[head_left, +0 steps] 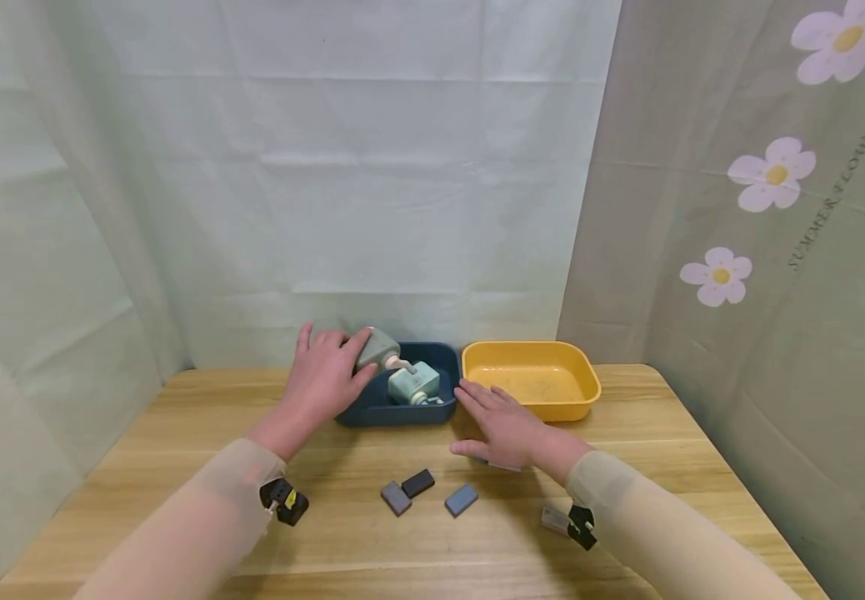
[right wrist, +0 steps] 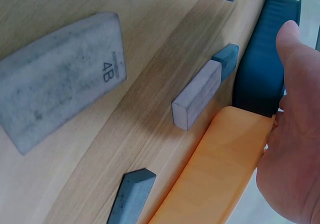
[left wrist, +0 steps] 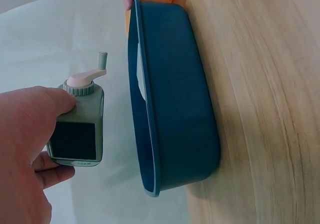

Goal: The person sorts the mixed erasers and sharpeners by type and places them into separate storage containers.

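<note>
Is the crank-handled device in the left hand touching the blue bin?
Apart: the left wrist view shows pale curtain between the crank-handled device and the blue bin.

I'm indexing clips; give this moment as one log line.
left hand: holds grey sharpener; right hand: at rim of blue bin; inside: pale-green sharpener

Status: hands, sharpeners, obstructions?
Left hand gripping grey sharpener, higher than blue bin's rim. Right hand touching that rim. Mint sharpener inside, possible obstruction.

Two crank sharpeners, two trays, at least seven erasers, three printed flowers
</note>
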A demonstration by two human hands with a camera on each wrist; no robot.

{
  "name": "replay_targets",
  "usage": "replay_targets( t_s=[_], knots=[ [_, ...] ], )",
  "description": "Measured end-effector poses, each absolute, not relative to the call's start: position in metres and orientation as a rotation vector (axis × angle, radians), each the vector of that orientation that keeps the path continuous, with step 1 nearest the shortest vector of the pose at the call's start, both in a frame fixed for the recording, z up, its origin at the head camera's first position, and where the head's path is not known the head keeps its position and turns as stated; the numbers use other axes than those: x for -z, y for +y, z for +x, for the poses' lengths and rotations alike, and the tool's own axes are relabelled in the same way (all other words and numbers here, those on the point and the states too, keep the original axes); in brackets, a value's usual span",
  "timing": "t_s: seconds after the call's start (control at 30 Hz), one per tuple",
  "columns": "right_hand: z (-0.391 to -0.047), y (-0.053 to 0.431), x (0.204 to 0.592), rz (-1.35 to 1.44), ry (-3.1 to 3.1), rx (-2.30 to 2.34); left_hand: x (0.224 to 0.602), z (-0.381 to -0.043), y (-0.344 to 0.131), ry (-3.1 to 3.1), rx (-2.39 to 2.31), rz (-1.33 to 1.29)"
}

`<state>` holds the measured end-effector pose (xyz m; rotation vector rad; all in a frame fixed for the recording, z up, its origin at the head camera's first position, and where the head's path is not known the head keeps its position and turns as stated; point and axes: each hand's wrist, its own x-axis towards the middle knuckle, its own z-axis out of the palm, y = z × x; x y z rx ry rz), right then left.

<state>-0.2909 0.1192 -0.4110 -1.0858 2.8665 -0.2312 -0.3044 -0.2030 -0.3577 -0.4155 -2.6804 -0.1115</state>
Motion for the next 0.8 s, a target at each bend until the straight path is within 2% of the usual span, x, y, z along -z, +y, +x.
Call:
replay_targets(
  t_s=[0.8],
  knots=[
    [-0.292, 0.118, 0.413, -1.075, 2.869, 0.216, 0.381, -0.333, -0.216, -2.750, 0.183, -0.210]
  ],
)
